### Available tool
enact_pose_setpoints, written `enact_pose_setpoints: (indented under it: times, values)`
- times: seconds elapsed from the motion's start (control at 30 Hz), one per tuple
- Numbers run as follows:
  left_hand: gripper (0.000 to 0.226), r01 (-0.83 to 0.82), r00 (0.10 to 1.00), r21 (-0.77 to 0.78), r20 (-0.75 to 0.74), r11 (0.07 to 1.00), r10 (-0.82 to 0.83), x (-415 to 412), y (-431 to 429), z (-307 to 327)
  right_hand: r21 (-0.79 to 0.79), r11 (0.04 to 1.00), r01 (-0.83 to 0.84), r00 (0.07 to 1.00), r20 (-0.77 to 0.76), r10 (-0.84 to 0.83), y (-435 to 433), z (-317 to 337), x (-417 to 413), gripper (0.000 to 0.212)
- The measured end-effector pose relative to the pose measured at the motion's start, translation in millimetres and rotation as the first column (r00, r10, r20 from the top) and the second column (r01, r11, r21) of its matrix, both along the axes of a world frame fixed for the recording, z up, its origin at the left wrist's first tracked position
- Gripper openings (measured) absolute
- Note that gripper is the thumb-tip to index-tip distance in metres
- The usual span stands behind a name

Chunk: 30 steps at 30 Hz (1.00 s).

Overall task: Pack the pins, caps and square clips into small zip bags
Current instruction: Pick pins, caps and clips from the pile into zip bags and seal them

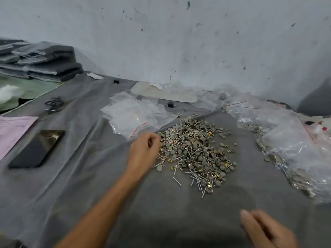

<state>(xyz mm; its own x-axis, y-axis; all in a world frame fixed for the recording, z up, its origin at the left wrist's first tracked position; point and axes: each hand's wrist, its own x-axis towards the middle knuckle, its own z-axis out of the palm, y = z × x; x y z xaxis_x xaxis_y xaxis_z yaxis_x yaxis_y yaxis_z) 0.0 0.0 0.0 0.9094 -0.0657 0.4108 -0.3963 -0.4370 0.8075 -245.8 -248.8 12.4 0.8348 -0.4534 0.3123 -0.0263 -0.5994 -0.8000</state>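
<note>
A loose heap of silver metal pins, grey round caps and brass-coloured square clips [195,153] lies spread on a creased grey cloth [89,176], all parts mixed, w/ a few strays at the edges. The person's left hand [146,149] reaches in from lower left, grip curled, fingertips [157,140] at the heap's left edge among the pins; whether they pinch one is too small to tell. The right hand [265,228], motion-blurred at bottom right, hovers apart from the heap's near side, fingers loosely extended, grip released, nothing seen in it. Just beyond the left hand, a fan of small clear zip bags w/ red seal lines [132,115] lies flat beside the heap's far-left edge. At right, a mound of filled clear plastic bags [286,149] holds more pins & caps. Left of the arm: a black smartphone [35,149] face up, near a pink paper sheet [12,129]. Bg: a stack of dark grey plastic-wrapped pads [39,59] by a scuffed pale wall [179,42].
</note>
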Motion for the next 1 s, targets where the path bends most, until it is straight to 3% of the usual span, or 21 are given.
enact_pose_setpoints:
  times: [0.1, 0.17, 0.3, 0.43, 0.57, 0.73, 0.83, 1.0]
  values:
    - [0.012, -0.091, 0.996, 0.295, 0.013, 0.951, 0.091, 56, 16, -5, 0.023, 0.979, -0.201, 0.974, -0.102, 0.203, 43, -1, 59, 0.034]
    - [0.032, -0.167, 0.98, 0.501, -0.008, 0.849, 0.198, 91, 30, -14, -0.011, 0.959, -0.283, 0.948, -0.156, 0.278, 48, -14, 105, 0.033]
    - [0.055, -0.206, 0.959, 0.626, -0.022, 0.752, 0.281, 118, 51, -34, -0.087, 0.942, -0.323, 0.934, -0.188, 0.303, 57, -29, 163, 0.032]
    - [0.025, -0.29, 0.953, 0.559, 0.1, 0.777, 0.284, 130, 54, -48, -0.196, 0.927, -0.32, 0.941, -0.181, 0.286, 50, -54, 183, 0.034]
    - [0.022, -0.324, 0.943, 0.493, 0.099, 0.807, 0.317, 132, 54, -44, -0.215, 0.922, -0.322, 0.94, -0.185, 0.286, 49, -58, 181, 0.037]
    - [0.002, -0.275, 0.947, 0.283, -0.083, 0.919, 0.309, 116, 55, -27, -0.164, 0.897, -0.411, 0.891, -0.282, 0.356, 47, -45, 185, 0.034]
    - [0.019, -0.251, 0.934, 0.225, -0.197, 0.941, 0.297, 110, 47, -17, -0.152, 0.857, -0.493, 0.824, -0.398, 0.403, 47, -36, 188, 0.027]
    - [0.027, -0.062, 0.923, 0.12, -0.371, 0.991, 0.103, 94, 39, -23, -0.213, 0.907, -0.364, 0.906, -0.306, 0.292, 51, -46, 179, 0.021]
